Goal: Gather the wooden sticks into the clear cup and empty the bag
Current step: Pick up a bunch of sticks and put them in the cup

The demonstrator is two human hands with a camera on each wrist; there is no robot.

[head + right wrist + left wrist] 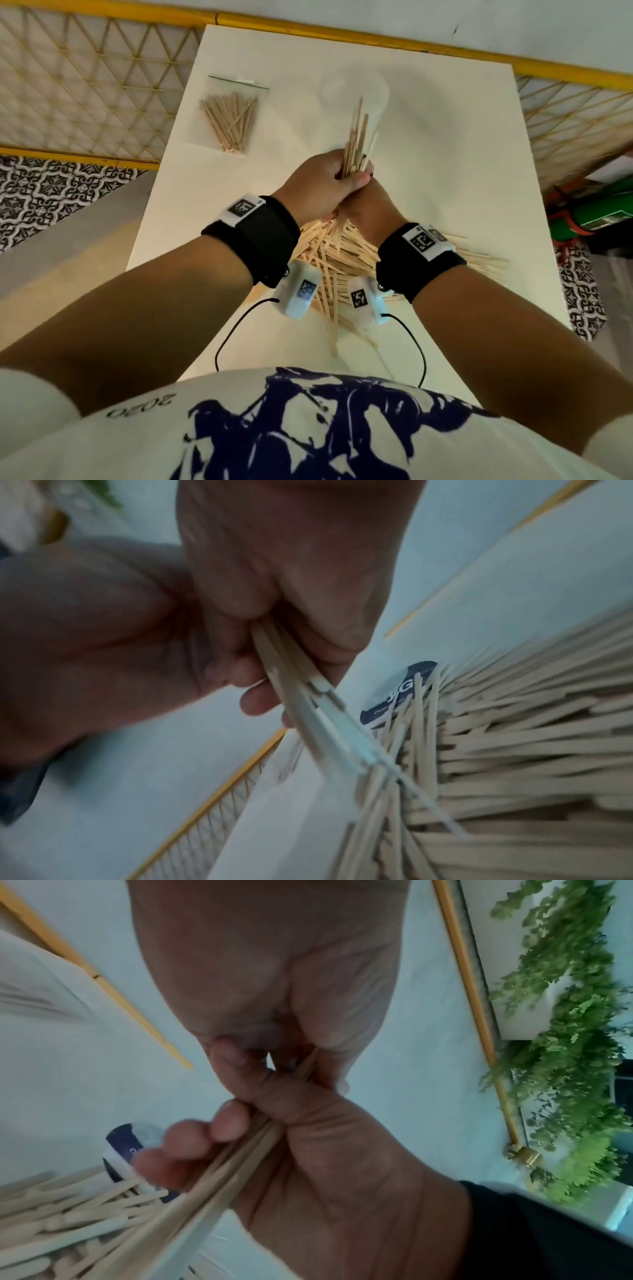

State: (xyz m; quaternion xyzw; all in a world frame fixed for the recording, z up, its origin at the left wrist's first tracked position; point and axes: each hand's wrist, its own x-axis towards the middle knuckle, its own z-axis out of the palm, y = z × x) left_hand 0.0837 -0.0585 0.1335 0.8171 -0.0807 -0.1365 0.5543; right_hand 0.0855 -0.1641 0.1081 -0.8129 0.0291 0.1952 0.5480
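Both hands grip one upright bundle of wooden sticks (358, 137) above the table's middle. My left hand (329, 181) wraps the bundle from the left, and my right hand (368, 205) holds it just below. The wrist views show fingers curled round the bundle (219, 1175) (301, 696). Beneath the hands a large loose pile of sticks (342, 260) is spread on the table. The clear cup (356, 90) stands behind the bundle's tips, faint against the white top. A clear zip bag (233, 116) with several sticks lies at the far left.
The white table (445, 164) is narrow, with a yellow rail (376, 34) and lattice fence behind and beside it. A dark blue label (400, 691) lies under the pile's edge. A green object (596, 212) sits off the right edge.
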